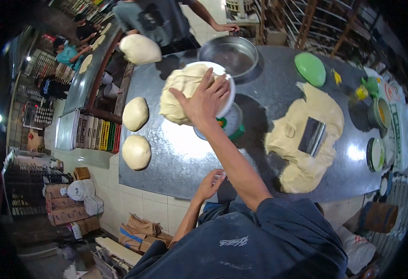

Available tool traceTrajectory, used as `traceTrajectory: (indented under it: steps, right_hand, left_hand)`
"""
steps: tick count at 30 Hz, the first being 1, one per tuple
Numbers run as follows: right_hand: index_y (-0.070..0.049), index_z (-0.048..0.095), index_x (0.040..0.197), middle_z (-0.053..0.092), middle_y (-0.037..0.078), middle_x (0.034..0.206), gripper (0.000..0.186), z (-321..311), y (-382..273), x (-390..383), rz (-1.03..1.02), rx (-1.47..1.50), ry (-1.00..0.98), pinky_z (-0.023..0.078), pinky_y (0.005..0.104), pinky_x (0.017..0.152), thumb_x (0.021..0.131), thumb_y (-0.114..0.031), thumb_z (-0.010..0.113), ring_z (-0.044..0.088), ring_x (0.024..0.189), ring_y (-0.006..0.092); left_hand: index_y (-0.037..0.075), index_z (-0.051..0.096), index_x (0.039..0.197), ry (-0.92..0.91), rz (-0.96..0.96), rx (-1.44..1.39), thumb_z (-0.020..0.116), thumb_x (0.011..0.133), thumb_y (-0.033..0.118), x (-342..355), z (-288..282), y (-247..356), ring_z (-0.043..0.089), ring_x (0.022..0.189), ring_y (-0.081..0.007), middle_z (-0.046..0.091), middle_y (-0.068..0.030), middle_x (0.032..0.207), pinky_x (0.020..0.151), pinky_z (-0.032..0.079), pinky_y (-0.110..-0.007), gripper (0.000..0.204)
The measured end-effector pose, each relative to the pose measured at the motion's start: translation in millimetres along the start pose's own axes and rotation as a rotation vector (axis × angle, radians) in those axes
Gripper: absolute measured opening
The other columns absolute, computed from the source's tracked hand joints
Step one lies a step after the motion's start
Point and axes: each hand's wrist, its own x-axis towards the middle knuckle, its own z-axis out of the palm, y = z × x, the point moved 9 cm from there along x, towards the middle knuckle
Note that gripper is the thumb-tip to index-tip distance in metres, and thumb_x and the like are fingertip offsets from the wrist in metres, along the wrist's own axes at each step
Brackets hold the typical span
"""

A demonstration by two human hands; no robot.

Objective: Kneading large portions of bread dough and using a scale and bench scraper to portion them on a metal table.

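My right hand (207, 98) lies on a big lump of dough (178, 95), its fingers spread and pressed against the top. The lump bulges over the left side of a white bowl (229, 95), which sits on a scale (234, 118) with green parts. Close to my body, at the table's near edge, is my left hand (207, 185); its fingers are loosely bent and apart, with a whitish smear near the tips. To the right, a metal dough scraper (312, 136) rests on a wide slab of dough (285, 125).
Two dough balls (135, 114) lie along the metal table's (176, 158) left edge. Another person holds a dough piece (140, 49) beyond the far-left corner. A round metal pan (229, 56), a green oval object (310, 69) and several containers (378, 114) stand farther back and right.
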Motion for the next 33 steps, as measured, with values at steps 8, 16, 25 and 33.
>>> traceTrajectory:
  steps: [8, 16, 25, 33]
  right_hand:
    - [-0.002, 0.069, 0.097, 0.07, 0.015, 0.089, 0.065, 35, 60, 69, 0.113, 0.292, -0.513, 0.051, 0.037, 0.078, 0.067, -0.06, 0.074, 0.068, 0.085, 0.028]
    - [-0.005, 0.07, 0.09, 0.07, 0.014, 0.079, 0.036, -57, -177, 10, -0.374, -0.164, -0.353, 0.053, 0.0338, 0.068, 0.071, -0.035, 0.076, 0.069, 0.074, 0.0261]
    - [-0.002, 0.061, 0.097, 0.065, 0.007, 0.085, 0.032, -33, -124, -108, 0.135, 0.238, -0.73, 0.05, 0.0295, 0.073, 0.077, -0.02, 0.078, 0.063, 0.08, 0.0168]
    - [-0.01, 0.034, 0.143, 0.029, 0.018, 0.148, 0.077, 55, 43, -268, -0.095, -0.481, -0.804, 0.017, 0.0556, 0.11, 0.081, -0.04, 0.069, 0.019, 0.138, 0.0424]
  left_hand:
    - [0.006, 0.058, 0.118, 0.049, 0.043, -0.01, 0.058, 0.094, 0.023, -41, -147, -54, 0.061, 0.092, -0.017, 0.064, -0.0085, 0.106, 0.079, 0.05, -0.03, 0.029]
    - [0.001, 0.054, 0.117, 0.478, 0.138, -0.345, 0.061, 0.092, 0.019, -46, -262, -17, 0.058, 0.096, -0.0163, 0.059, -0.0084, 0.111, 0.082, 0.047, -0.028, 0.032]
    - [0.007, 0.026, 0.145, 0.008, 0.258, -0.912, 0.067, 0.08, 0.051, 4, -238, 16, 0.038, 0.131, -0.0271, 0.037, -0.0111, 0.143, 0.11, 0.031, -0.041, 0.088]
    - [0.006, 0.026, 0.146, 0.494, -0.044, 0.158, 0.066, 0.083, 0.046, 29, -321, -27, 0.025, 0.135, -0.0431, 0.02, -0.0325, 0.144, 0.11, 0.027, -0.043, 0.085]
